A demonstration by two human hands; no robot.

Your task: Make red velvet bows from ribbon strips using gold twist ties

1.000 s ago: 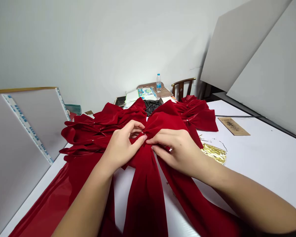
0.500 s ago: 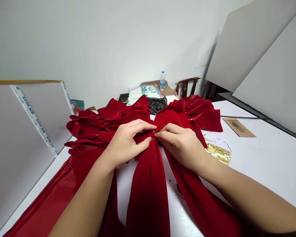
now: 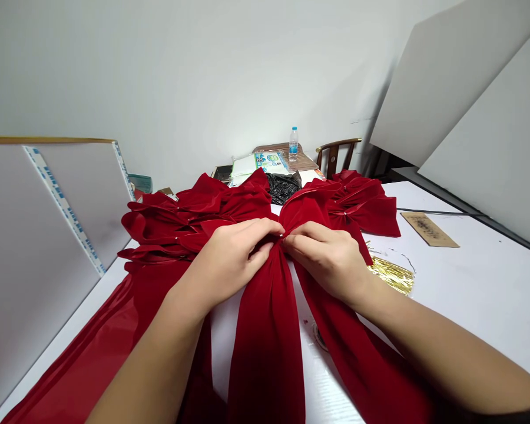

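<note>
Red velvet cloth [image 3: 267,330], gathered into a bow with long tails, lies in front of me. My left hand [image 3: 242,247] pinches the gathered middle from the left, thumb below the fingers. From the right, my right hand [image 3: 324,250] has its fingers closed on the same gather. Between the fingertips shows a small shiny fastening [image 3: 281,235]; its exact form is too small to tell. More gathered red bows [image 3: 194,206] are piled at the left, and others [image 3: 364,203] lie beyond my right hand.
Gold twist ties [image 3: 393,275] and a brown card [image 3: 429,229] lie on the white table [image 3: 481,288] at right. Behind are a black plastic bag [image 3: 283,187], a water bottle [image 3: 294,145] and a wooden chair [image 3: 333,159]. A white panel [image 3: 35,235] stands at left.
My left thumb and fingers have drawn closer together on the gather, and the left hand has moved slightly right. The right hand stays at the knot. The whole view has shifted slightly.
</note>
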